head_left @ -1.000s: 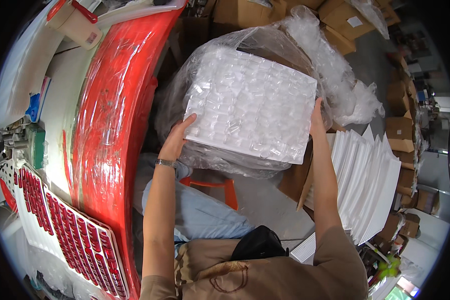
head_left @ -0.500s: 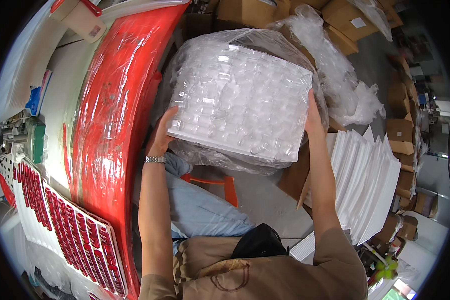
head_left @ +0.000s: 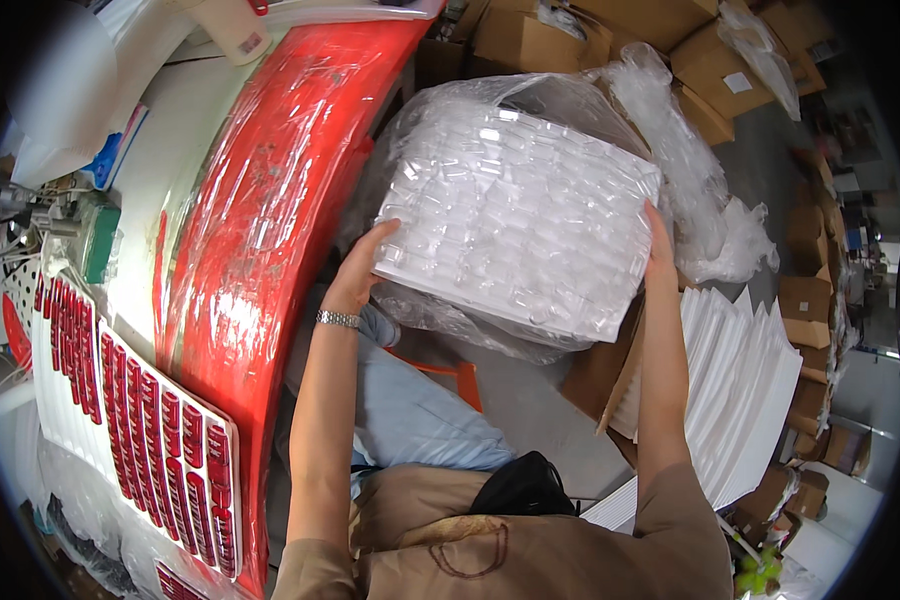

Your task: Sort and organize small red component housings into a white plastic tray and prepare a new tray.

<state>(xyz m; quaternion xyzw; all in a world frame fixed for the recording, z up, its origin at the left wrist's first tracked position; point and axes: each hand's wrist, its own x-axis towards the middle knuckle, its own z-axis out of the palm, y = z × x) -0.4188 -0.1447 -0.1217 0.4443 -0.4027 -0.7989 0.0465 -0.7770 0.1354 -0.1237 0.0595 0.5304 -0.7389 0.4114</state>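
Note:
A white rectangular tray (head_left: 518,222), covered with rows of small clear plastic pieces, is held level or slightly tilted in front of me. My left hand (head_left: 363,262) grips its near left corner, thumb along the edge. At the right edge, my right hand (head_left: 658,246) holds the tray, with the fingers partly hidden beneath or behind it. Beneath and around the tray lies a large clear plastic bag (head_left: 480,325). What is inside the bag is hidden by the tray.
On the left stands a table with a red, film-wrapped edge (head_left: 280,180). White trays of dark red pieces (head_left: 165,450) lie there, near a cream container (head_left: 228,28). White sheets (head_left: 735,390) stack at right. Cardboard boxes (head_left: 540,40) stand behind, beside crumpled plastic (head_left: 685,170). An orange stool (head_left: 465,385) shows below.
The whole view has shifted, so the table, bag and tray all appear farther right. Both hands keep their hold on the tray, which stays over the bag.

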